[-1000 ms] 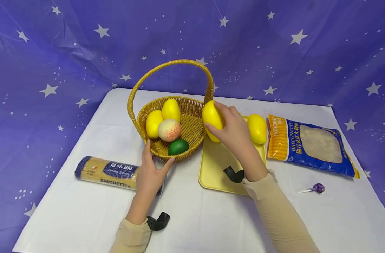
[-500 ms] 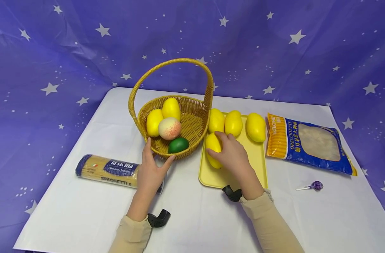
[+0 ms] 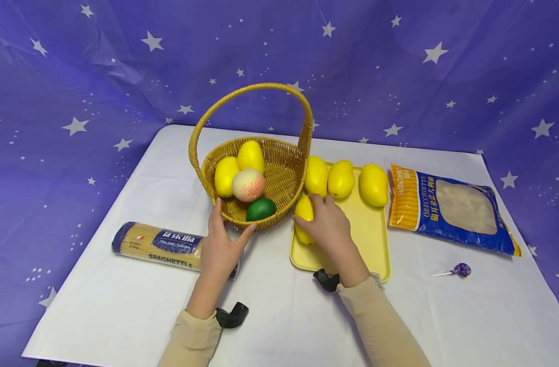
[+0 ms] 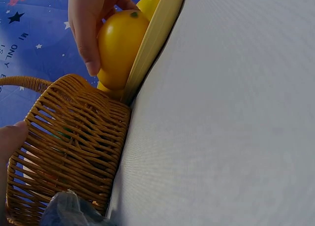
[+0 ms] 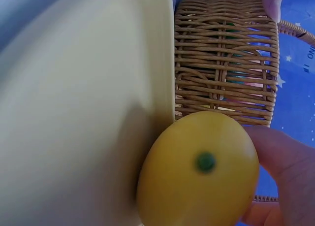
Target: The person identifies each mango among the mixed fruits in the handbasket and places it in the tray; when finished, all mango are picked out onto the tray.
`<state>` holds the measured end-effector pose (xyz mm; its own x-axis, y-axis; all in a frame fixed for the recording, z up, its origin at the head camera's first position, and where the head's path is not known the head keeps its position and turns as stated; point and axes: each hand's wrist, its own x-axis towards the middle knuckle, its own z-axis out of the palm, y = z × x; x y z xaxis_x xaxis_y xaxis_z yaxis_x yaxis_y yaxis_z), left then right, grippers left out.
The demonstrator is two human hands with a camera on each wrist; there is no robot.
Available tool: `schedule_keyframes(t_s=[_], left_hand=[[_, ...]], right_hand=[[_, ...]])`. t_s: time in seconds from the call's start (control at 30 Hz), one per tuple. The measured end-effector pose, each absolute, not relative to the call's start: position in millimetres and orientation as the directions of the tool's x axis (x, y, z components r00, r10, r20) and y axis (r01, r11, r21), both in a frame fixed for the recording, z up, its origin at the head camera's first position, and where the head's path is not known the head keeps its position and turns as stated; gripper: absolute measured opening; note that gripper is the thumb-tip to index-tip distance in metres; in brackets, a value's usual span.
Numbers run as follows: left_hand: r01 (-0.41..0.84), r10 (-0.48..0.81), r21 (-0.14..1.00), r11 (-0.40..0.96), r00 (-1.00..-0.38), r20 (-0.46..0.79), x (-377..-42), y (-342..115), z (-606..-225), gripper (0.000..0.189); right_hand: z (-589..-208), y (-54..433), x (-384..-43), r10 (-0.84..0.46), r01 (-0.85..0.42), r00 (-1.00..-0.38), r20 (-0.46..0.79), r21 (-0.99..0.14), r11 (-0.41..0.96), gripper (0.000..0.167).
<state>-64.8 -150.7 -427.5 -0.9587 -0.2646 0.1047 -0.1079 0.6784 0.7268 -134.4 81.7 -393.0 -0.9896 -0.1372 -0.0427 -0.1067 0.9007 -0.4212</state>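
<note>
In the head view my right hand (image 3: 327, 224) holds a yellow mango (image 3: 303, 219) at the left side of the pale yellow tray (image 3: 302, 261), thumb on the left and fingers over the top. The right wrist view shows this mango's green stem end, low against the tray. My left hand (image 3: 222, 250) holds the front of the wicker basket (image 3: 281, 188), its thumb at the rim. Inside the basket lie two mangoes, one of them this yellow mango (image 3: 250, 156), a cream-and-red peach (image 3: 249, 185) and a green fruit (image 3: 261, 209).
Along the tray's back lie a left mango (image 3: 316, 176), a middle mango (image 3: 341, 179) and a right mango (image 3: 373, 184). A spaghetti pack (image 3: 157, 245) lies under my left wrist side. To the right are an orecchiette bag (image 3: 454, 209) and a lollipop (image 3: 462, 269). The basket handle (image 3: 261, 85) arches high.
My right hand has brought its mango from beside the basket's right rim toward me onto the tray's left side, then slightly left. The left hand has stayed on the basket.
</note>
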Motion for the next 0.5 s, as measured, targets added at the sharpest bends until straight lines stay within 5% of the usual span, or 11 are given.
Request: schedule_keyframes(t_s=[0.5], left_hand=[[-0.111,-0.273,0.725,0.680,-0.956,0.110,-65.0,-149.9,-428.0,0.104]], right_hand=[[-395.6,83.2,-132.5,-0.119,-0.092,-0.992,-0.034,-0.445,0.891,0.085]])
